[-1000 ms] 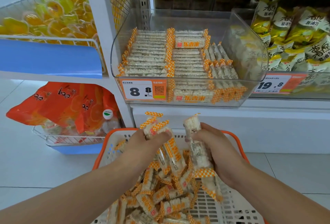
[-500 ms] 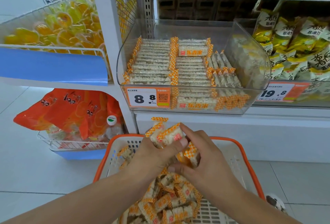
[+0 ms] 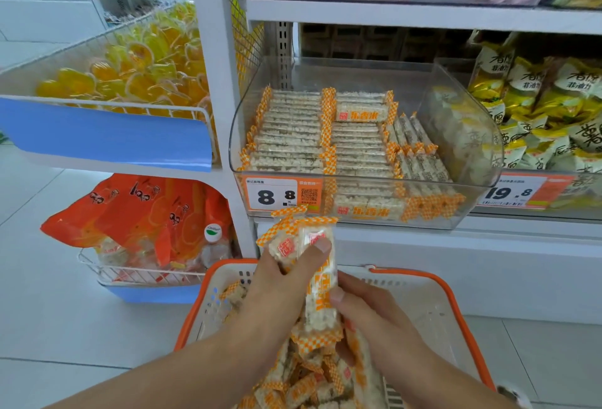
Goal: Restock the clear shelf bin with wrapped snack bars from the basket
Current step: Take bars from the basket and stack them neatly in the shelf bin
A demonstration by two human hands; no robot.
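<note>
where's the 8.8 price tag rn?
Head view, centre: the orange-and-white 8.8 price tag sits on the clear shelf bin's front left, just above the wrapped snack bars.

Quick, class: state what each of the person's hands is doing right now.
Left hand: grips a bunch of wrapped snack bars, thumb across them.
Right hand: pinches the lower part of the same bunch, over the basket.

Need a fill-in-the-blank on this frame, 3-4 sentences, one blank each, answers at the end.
1. The left hand grips a bunch of orange-checked wrapped snack bars above the white, ____-rimmed plastic basket.
2. The white price tag on the clear plastic shelf bin reads 8.____.
3. The right hand steadies the bunch from the ____ end.
4. The bin's far-right row of bars runs front to ____.

Missing words: orange; 8; lower; back
</note>
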